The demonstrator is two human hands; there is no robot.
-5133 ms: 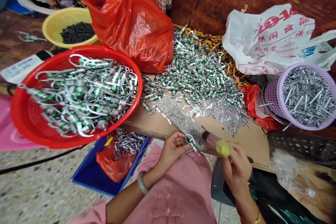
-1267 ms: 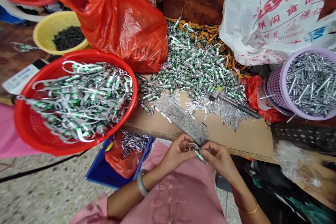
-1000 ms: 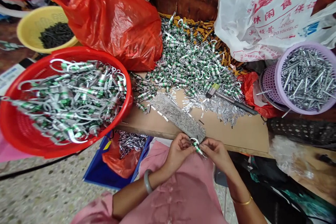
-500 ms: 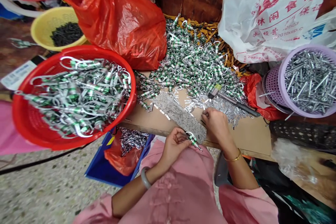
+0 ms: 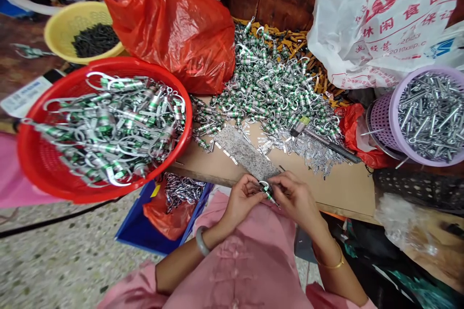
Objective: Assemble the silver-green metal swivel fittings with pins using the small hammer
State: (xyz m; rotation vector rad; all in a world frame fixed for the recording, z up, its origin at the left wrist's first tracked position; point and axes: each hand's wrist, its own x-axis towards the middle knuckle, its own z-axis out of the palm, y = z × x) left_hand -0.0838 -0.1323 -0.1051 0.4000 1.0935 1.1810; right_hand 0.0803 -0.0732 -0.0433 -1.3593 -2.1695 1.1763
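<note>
My left hand (image 5: 245, 196) is closed in a pinch on a small silver hook piece (image 5: 267, 190) with a green band, held low over my lap at the table's front edge. From the other side my right hand (image 5: 292, 198) meets it, thumb and fingers bent together at the piece; what they pinch is hidden. Just above those fingertips shows a thin dark tip (image 5: 282, 168). The grey speckled stone bar (image 5: 250, 152) lies slanting on the cardboard behind both hands. Small flat metal links (image 5: 230, 156) lie along its left side.
A heap of green-banded hook pieces (image 5: 268, 87) covers the back. A hammer (image 5: 322, 140) rests across a pile of small links (image 5: 315, 154). The red basket (image 5: 186, 130) of hook pieces stands left, a purple basket (image 5: 384, 111) of metal pins right. Below is a blue bin (image 5: 134, 224).
My right hand has come from beside the small links, down and toward me, to the hook piece. My left hand keeps its hold in nearly the same place. The view has shifted slightly.
</note>
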